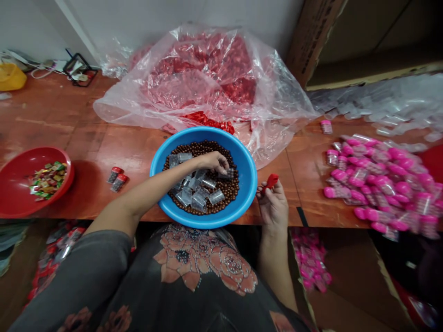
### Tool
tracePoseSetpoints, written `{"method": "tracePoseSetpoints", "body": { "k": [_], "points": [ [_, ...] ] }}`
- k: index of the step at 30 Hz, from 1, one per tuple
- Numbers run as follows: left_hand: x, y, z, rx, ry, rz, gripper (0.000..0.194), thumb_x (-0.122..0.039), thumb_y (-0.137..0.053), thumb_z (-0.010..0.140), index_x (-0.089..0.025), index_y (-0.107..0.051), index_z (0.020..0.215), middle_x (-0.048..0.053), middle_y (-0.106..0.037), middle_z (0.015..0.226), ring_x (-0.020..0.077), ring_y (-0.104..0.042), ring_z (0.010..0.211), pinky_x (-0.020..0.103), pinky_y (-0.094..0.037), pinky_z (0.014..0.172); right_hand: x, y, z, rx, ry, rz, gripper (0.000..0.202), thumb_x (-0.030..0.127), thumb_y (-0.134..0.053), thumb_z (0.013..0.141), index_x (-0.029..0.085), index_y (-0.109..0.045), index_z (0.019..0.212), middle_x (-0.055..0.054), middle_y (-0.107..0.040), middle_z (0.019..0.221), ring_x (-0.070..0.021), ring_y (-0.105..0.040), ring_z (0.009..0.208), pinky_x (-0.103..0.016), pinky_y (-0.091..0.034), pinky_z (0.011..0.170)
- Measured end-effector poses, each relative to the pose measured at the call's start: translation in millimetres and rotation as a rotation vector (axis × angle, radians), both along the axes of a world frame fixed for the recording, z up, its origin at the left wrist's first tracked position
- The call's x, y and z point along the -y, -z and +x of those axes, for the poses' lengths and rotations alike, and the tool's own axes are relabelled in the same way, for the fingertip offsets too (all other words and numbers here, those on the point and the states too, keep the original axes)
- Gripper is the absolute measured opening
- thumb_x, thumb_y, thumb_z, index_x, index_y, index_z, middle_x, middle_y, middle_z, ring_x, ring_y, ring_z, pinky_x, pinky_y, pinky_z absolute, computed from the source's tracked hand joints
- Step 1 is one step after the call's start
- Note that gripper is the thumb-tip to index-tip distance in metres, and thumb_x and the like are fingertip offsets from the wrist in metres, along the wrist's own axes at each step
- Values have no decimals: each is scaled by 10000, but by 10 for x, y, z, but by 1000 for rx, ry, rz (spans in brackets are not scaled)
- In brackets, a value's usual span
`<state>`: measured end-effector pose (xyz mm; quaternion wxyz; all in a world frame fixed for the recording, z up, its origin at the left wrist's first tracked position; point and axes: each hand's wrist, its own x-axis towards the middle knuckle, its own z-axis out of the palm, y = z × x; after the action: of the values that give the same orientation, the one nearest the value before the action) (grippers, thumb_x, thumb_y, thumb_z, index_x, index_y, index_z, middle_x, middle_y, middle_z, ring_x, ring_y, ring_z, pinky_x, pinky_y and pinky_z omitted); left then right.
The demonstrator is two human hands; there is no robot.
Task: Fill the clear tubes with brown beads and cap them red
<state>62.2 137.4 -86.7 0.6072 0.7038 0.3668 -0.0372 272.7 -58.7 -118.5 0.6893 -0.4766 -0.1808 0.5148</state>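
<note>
A blue basin [252,184] holds small brown balls [228,198] with several clear plastic jars [199,200] lying on top. My left hand [213,161] reaches over the basin, its fingers closed on a clear jar [226,174] that looks partly filled with brown balls. To the right of the basin, my right hand [275,203] is raised near the table edge, pinching a red cap [270,181] between thumb and fingers. Two filled jars with red caps [116,178] lie on the table left of the basin.
Behind the basin sits a large clear bag [211,74] of red caps. At left stands a red bowl [14,193] of wrapped sweets [48,182]. Many pink-capped jars [384,180] are heaped at right, before a cardboard box [311,41]. Open boxes stand below the table edge.
</note>
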Motion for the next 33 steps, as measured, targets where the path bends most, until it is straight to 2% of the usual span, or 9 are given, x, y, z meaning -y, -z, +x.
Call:
{"method": "tracePoseSetpoints", "body": {
  "k": [5, 9, 12, 15, 18, 21, 25, 30, 33],
  "points": [
    [-112, -131, -68, -301, 77, 134, 207, -140, -783, 586, -112, -760, 790, 26, -683, 670, 161, -585, 628, 275, -489, 635, 22, -90, -22, -34, 28, -4, 514, 152, -782, 646, 351, -680, 1109, 34, -705, 961, -87, -635, 777, -207, -514, 645],
    [14, -67, 84, -282, 78, 78, 182, -130, -751, 627, -130, -754, 809, 8, -687, 680, 137, -593, 644, 236, -506, 656, 58, -219, -36, -35, 15, -5, 545, 165, -760, 645, 351, -671, 1149, 18, -704, 1038, -94, -628, 778, -218, -517, 632],
    [104, -11, 161, -230, 82, -14, 182, -127, -736, 642, -146, -742, 823, -16, -680, 673, 118, -606, 664, 209, -518, 675, 84, -272, -22, -38, 14, -6, 444, 316, -764, 706, 337, -677, 1141, 11, -694, 1007, -91, -614, 728, -218, -505, 591],
    [135, -1, 144, -171, 64, -112, 176, -99, -718, 647, -144, -721, 816, -28, -663, 651, 119, -621, 677, 233, -541, 717, 88, -283, -8, 0, 23, -19, 392, 443, -752, 754, 314, -683, 1118, 14, -673, 932, -73, -580, 650, -201, -467, 529],
    [134, -49, 70, -100, 29, -181, 190, -74, -696, 674, -144, -700, 851, -31, -667, 692, 113, -634, 709, 271, -550, 787, 64, -302, -23, 33, 26, -35, 385, 444, -765, 757, 303, -689, 1107, 21, -653, 893, -68, -569, 636, -197, -452, 518],
    [139, -161, -24, 4, -37, -245, 192, -59, -687, 707, -137, -676, 882, -26, -667, 739, 98, -631, 718, 296, -545, 827, 16, -362, -75, 28, 25, -31, 388, 441, -766, 754, 286, -704, 1104, 17, -644, 880, -70, -572, 649, -198, -453, 524],
    [214, -409, -182, 209, -130, -370, 222, -3, -689, 697, -123, -657, 882, -10, -661, 782, 96, -633, 734, 310, -531, 832, -72, -478, -165, 55, 6, 2, 411, 398, -807, 706, 283, -721, 1091, 9, -654, 893, -77, -575, 653, -210, -457, 533],
    [496, -739, -417, 440, -257, -397, 261, -11, -701, 727, -139, -644, 948, 3, -665, 836, 95, -631, 781, 308, -513, 867, -186, -637, -278, 149, -49, 69, 398, 368, -797, 729, 342, -700, 1114, 9, -678, 956, -94, -598, 658, -230, -466, 521],
    [699, -828, -515, 558, -383, -397, 350, -43, -694, 754, -141, -648, 1086, 57, -695, 969, 136, -653, 891, 331, -514, 891, -268, -757, -390, 155, -109, 97, 400, 376, -790, 740, 357, -699, 1129, 14, -679, 961, -86, -577, 632, -220, -447, 494]
  ]
}}
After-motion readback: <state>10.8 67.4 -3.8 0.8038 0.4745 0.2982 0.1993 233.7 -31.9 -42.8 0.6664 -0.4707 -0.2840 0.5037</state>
